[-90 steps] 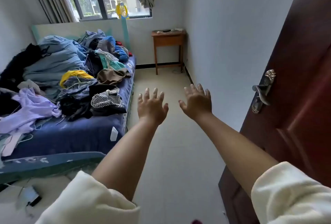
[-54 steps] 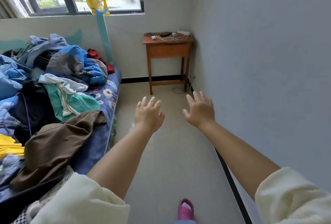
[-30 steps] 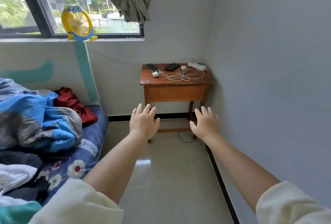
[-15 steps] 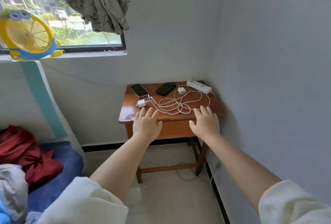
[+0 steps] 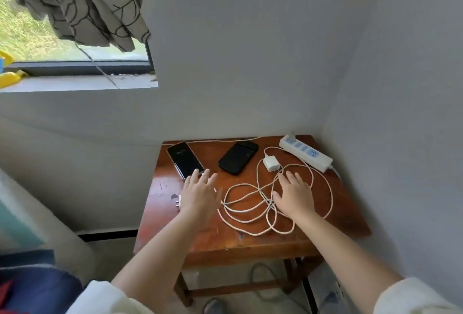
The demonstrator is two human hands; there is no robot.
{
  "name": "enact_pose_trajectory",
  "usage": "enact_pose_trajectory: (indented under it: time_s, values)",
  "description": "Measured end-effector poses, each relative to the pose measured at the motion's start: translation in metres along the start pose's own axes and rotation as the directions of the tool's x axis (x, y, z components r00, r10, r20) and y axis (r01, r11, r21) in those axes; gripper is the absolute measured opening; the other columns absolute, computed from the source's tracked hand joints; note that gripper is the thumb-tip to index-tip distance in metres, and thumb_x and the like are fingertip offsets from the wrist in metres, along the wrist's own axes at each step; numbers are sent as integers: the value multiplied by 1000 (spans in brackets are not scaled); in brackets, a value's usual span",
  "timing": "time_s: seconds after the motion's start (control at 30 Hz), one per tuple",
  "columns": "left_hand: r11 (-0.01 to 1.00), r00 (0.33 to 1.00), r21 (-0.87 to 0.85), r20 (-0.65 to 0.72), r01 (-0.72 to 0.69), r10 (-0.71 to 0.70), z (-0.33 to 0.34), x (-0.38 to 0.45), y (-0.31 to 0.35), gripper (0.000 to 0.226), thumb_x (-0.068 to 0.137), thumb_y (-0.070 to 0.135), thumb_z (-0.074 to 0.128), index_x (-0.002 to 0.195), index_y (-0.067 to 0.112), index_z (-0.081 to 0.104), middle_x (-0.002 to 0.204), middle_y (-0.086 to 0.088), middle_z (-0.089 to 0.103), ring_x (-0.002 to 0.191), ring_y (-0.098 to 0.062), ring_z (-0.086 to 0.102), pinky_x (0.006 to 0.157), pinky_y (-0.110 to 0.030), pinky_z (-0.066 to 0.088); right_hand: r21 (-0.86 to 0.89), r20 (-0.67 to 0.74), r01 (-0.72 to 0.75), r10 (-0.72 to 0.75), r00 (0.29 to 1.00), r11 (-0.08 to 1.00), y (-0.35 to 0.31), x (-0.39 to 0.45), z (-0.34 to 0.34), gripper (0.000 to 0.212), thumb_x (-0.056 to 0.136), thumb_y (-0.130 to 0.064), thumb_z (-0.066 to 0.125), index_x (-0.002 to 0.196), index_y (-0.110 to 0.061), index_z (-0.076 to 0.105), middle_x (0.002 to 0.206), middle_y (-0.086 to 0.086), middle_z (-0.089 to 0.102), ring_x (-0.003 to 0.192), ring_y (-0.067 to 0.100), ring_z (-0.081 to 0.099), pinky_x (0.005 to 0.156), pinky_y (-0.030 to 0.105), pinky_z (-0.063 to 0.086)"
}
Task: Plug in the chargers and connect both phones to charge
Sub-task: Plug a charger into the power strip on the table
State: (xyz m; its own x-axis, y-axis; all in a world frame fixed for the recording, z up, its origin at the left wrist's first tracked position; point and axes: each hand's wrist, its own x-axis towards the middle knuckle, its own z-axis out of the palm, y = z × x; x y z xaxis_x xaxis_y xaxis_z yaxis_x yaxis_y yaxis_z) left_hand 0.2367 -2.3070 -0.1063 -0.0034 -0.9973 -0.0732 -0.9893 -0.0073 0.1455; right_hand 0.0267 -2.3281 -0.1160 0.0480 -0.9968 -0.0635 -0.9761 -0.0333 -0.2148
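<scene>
Two dark phones, one (image 5: 185,160) with a lit screen and one (image 5: 238,157) black, lie at the back of the wooden worktop (image 5: 250,241). White cables (image 5: 253,209) tangle beside a white charger (image 5: 270,163) and power strip (image 5: 306,152). Left hand (image 5: 200,194) and right hand (image 5: 294,194) hover flat, fingers spread, holding nothing.

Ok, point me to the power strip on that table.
In the head view, the white power strip lies at the wooden table's far right corner, against the right wall, just beyond the white charger plug and cable tangle.
</scene>
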Motion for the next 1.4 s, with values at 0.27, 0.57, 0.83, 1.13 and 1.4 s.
enact_pose_trajectory:
  time_s: [0.27, 0.57, 0.83, 1.13, 1.4]
  values:
    - [984, 972, -87, 164, -153, 166, 16, 140, -7, 51, 99, 40, 28, 146, 24, 16, 158, -2, 12, 146, -26, 0, 120, -40, 5, -38, 92, -170, 172, 981, 985, -6, 103, 18, 54, 94, -32, 45, 141, -14, 25, 151, 9, 28, 140, 26, 20, 113, 41, 24]
    - [967, 929, -155, 283, -200, 237, 58, 209, 12, 52, 98, 43, 26, 146, 25, 15, 158, 0, 8, 146, -24, -3, 119, -39, 3, -113, 69, -162, 170, 983, 980, -9, 171, 32, 48, 92, -33, 47, 136, -17, 36, 136, 4, 48, 124, 22, 39, 97, 34, 38]
    - [974, 943, -116, 254, -194, 218, 75, 212, 15, 53, 99, 43, 20, 147, 25, 8, 159, 0, 2, 145, -21, -10, 118, -35, -5, -71, 113, -29, 37, 993, 997, 2, 184, 38, 43, 93, -27, 49, 134, -17, 41, 128, 10, 50, 114, 23, 46, 93, 31, 41]
    - [979, 954, -65, 219, -193, 203, 83, 209, 17, 78, 76, 56, -13, 146, 28, 9, 158, 3, 4, 146, -18, -7, 118, -33, -5, -87, 249, 129, -104, 963, 988, 14, 201, 28, 42, 92, -31, 49, 130, -14, 43, 127, 8, 54, 115, 24, 46, 92, 33, 44]
    - [986, 965, -78, 209, -146, 159, 80, 208, 22, 97, 59, 57, -18, 146, 27, 13, 158, 3, 7, 146, -18, -5, 117, -32, -6, -81, 311, 234, -198, 930, 969, 32, 180, 27, 39, 94, -28, 45, 132, -18, 43, 131, 8, 50, 114, 24, 44, 89, 31, 44]
